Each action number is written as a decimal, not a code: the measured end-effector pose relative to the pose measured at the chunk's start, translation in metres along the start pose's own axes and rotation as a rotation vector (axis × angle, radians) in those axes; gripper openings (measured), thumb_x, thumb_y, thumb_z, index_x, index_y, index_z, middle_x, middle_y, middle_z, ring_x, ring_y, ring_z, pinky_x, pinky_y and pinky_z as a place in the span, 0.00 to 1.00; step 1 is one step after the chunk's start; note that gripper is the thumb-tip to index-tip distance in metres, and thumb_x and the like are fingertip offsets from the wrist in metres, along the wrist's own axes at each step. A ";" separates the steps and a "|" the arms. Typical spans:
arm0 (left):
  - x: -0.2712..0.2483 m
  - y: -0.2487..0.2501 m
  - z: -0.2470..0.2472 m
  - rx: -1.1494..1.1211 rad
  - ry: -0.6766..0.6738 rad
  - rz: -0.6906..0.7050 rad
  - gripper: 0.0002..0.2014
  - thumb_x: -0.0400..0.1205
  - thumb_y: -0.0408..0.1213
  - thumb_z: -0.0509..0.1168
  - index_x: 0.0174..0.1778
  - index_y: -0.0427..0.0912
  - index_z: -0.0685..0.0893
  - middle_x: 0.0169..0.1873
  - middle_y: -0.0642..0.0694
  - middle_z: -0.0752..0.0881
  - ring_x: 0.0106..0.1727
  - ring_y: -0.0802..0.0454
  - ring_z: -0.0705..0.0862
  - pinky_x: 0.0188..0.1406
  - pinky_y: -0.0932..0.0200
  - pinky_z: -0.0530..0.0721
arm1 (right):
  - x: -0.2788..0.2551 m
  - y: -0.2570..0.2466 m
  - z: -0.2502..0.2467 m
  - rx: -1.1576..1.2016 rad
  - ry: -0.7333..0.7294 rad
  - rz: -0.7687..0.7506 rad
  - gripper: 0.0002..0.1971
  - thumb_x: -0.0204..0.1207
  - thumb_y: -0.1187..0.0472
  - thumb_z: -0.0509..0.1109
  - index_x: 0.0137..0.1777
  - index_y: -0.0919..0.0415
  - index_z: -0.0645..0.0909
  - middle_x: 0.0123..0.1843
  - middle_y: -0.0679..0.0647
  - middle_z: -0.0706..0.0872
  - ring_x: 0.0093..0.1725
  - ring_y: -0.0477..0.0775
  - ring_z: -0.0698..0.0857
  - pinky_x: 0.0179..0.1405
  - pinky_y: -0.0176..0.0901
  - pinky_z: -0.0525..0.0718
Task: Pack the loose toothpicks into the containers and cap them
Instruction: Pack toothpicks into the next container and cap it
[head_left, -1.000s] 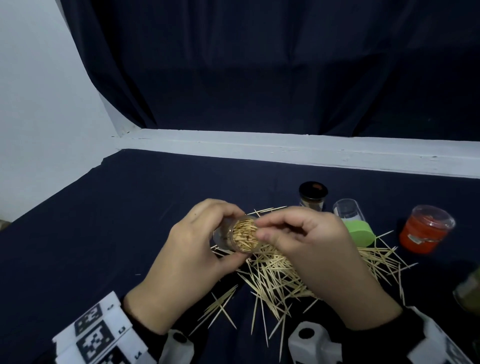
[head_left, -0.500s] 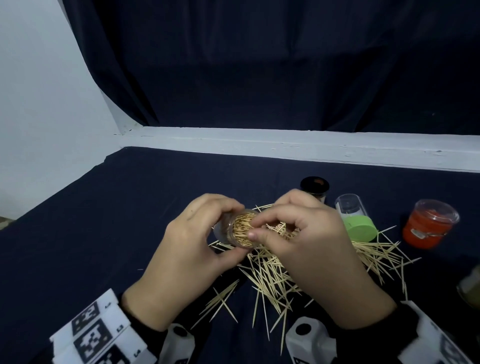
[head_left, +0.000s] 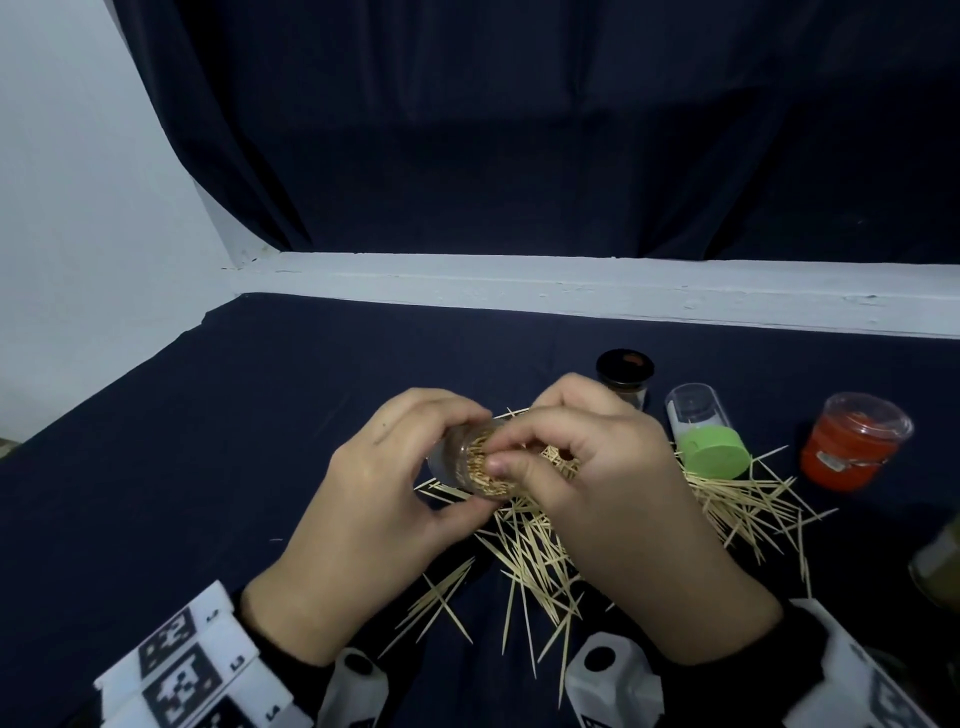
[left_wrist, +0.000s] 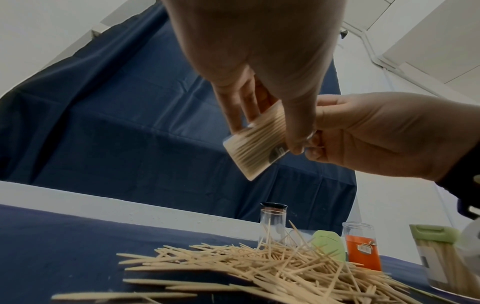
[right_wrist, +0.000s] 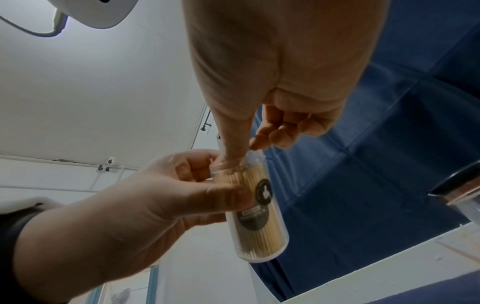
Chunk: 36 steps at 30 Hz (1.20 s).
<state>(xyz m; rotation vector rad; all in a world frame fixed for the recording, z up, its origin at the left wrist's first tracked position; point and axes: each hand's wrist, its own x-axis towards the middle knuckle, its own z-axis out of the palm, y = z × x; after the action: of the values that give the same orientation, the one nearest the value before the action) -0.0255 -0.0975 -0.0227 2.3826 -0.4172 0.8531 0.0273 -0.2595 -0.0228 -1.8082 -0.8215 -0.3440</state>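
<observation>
Toothpicks are the job here, and going L to R in the head view: left hand (head_left: 374, 499) sits at about 9 o'clock of the pile, fingers and thumb curled round a clear tube (head_left: 467, 462), gripping it w/ the mouth tipped toward the other hand, prob. so sticks can slide in lengthwise w/o spilling. Tube looks close to full; packed sticks (right_wrist: 249, 216) show through its wall in the right wrist view, w/ a dark label on the side. Right hand (head_left: 597, 493) meets it at the mouth, thumb and fingertips (head_left: 498, 462) pinched together right at the rim, thumb tip pushing into the opening; whether a stick is still held between them I can't tell. Judging by that, the step is tamping or feeding the last few in before capping. Loose toothpicks (head_left: 545, 545) lie spread on the dark cloth (head_left: 208, 467) under and at 3–6 o'clock of the hands, so plenty is left to pack. Further R, at about 1 o'clock, a black-capped jar (head_left: 625, 374) stands upright; beside it a clear container w/ green cap (head_left: 706, 436) lies tipped over at the pile's edge. At 3 o'clock an orange jar (head_left: 852, 447) w/ clear lid stands apart, and a green-lidded box (left_wrist: 436, 257) of sticks is at the far R edge, kept w/in reach.
</observation>
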 end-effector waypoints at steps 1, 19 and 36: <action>0.000 -0.001 0.000 0.002 0.000 -0.004 0.21 0.69 0.45 0.76 0.56 0.43 0.84 0.51 0.57 0.83 0.56 0.60 0.82 0.54 0.64 0.83 | 0.000 0.000 -0.002 0.019 0.001 0.014 0.02 0.70 0.54 0.72 0.40 0.47 0.87 0.38 0.40 0.80 0.41 0.40 0.81 0.47 0.45 0.76; -0.002 -0.010 -0.010 0.099 0.039 -0.116 0.23 0.63 0.37 0.83 0.53 0.46 0.85 0.49 0.60 0.83 0.55 0.62 0.82 0.53 0.64 0.82 | 0.012 0.006 -0.064 -0.032 0.137 0.345 0.03 0.73 0.59 0.74 0.46 0.51 0.84 0.32 0.52 0.82 0.28 0.42 0.78 0.27 0.35 0.80; -0.003 -0.021 -0.010 0.046 -0.017 -0.140 0.26 0.61 0.44 0.84 0.53 0.54 0.83 0.49 0.65 0.82 0.54 0.63 0.82 0.51 0.64 0.82 | 0.017 0.035 -0.019 -0.985 -0.784 0.542 0.30 0.72 0.42 0.70 0.67 0.60 0.72 0.65 0.57 0.75 0.64 0.58 0.76 0.63 0.53 0.79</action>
<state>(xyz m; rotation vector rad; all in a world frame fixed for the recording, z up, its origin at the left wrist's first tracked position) -0.0227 -0.0747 -0.0273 2.4302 -0.2360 0.7865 0.0658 -0.2770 -0.0304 -3.0830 -0.6513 0.4452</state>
